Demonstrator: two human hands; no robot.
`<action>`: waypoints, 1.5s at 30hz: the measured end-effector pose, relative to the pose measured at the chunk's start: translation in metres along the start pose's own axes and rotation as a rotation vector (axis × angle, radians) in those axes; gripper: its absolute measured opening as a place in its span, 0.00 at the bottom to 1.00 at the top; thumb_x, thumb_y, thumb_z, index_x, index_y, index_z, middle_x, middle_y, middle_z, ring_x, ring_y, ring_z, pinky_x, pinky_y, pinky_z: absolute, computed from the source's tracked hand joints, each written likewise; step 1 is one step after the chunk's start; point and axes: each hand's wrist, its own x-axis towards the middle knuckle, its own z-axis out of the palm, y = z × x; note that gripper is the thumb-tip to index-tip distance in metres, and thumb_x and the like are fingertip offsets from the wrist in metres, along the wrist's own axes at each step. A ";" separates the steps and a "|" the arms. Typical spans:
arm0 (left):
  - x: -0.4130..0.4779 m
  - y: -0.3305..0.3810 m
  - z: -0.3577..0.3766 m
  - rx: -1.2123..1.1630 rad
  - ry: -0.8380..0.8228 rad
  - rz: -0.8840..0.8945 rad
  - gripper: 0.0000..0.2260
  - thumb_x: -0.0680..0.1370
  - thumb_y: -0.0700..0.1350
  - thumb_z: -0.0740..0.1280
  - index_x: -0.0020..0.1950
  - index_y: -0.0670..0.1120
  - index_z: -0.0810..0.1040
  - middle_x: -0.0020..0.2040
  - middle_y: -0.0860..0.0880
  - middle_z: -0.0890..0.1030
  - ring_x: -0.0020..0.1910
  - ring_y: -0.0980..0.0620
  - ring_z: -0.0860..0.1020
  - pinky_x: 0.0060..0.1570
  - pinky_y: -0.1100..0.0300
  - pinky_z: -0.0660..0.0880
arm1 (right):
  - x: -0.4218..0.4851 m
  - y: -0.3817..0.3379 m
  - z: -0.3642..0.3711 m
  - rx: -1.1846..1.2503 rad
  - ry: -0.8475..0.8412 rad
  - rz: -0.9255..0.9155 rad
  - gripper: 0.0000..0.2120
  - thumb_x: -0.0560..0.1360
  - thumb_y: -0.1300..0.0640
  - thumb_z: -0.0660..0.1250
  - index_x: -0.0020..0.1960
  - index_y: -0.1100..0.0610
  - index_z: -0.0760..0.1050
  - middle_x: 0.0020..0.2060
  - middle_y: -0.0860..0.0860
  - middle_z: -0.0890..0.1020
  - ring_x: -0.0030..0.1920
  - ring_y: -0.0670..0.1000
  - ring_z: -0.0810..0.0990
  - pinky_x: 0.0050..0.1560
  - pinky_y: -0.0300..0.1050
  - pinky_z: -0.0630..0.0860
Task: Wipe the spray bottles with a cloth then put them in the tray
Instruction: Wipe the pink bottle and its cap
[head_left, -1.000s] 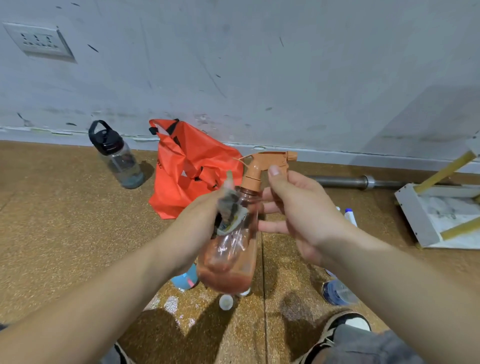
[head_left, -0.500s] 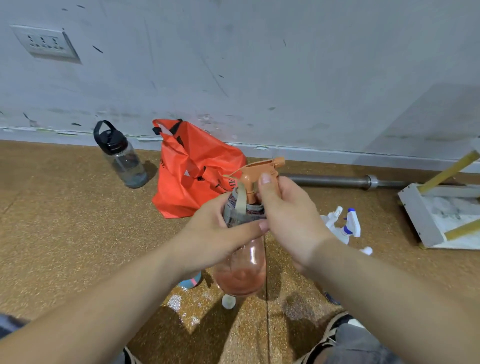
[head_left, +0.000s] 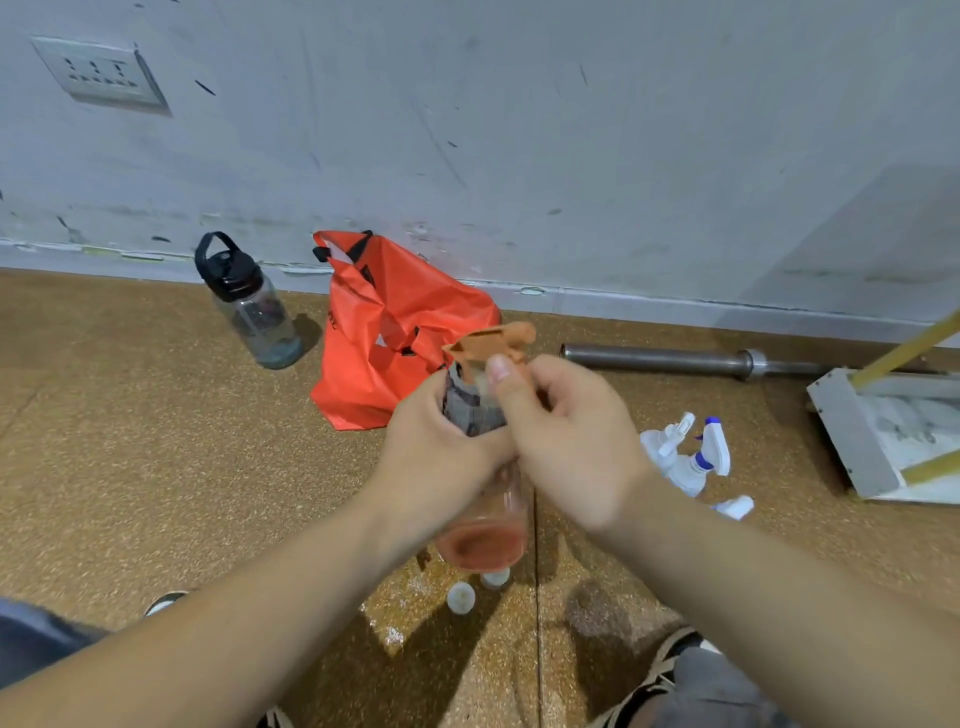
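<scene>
**Bottle upright between my hands, tray off to the right**

I hold the orange spray bottle (head_left: 485, 540) in front of me, long axis near vertical, nozzle pointing away and left. My left hand (head_left: 441, 457) grips the cloth (head_left: 470, 410) around its neck; my right hand (head_left: 571, 441) pinches the neck just under the trigger. The tray (head_left: 852, 431) lies well apart on the floor, nearer my right hand, beyond the white spray bottles (head_left: 685, 462). I can read no label; the print on the red bag (head_left: 395, 332) is illegible.

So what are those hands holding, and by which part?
An orange bottle, held by the neck. The left hand grips a cloth wrapped round the neck, and the right hand holds the top of the neck.
</scene>
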 end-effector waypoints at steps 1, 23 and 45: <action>0.004 0.001 -0.005 0.032 -0.056 -0.034 0.11 0.73 0.33 0.77 0.52 0.44 0.82 0.41 0.50 0.87 0.39 0.56 0.84 0.40 0.61 0.80 | 0.007 0.002 -0.006 0.040 -0.002 0.028 0.23 0.83 0.43 0.63 0.40 0.62 0.74 0.31 0.51 0.76 0.32 0.47 0.72 0.36 0.40 0.70; -0.011 -0.008 -0.005 -0.449 -0.005 -0.654 0.21 0.87 0.54 0.56 0.65 0.42 0.81 0.57 0.39 0.86 0.59 0.40 0.85 0.66 0.45 0.76 | 0.035 0.006 -0.040 0.339 0.134 0.269 0.23 0.85 0.42 0.58 0.59 0.61 0.79 0.44 0.59 0.86 0.41 0.52 0.85 0.44 0.46 0.82; -0.002 -0.016 -0.027 0.246 -0.059 0.005 0.17 0.84 0.63 0.58 0.70 0.63 0.76 0.57 0.56 0.86 0.53 0.57 0.84 0.51 0.57 0.79 | 0.023 0.004 -0.031 0.451 0.153 0.285 0.21 0.85 0.44 0.60 0.52 0.60 0.81 0.45 0.60 0.87 0.45 0.56 0.89 0.48 0.47 0.86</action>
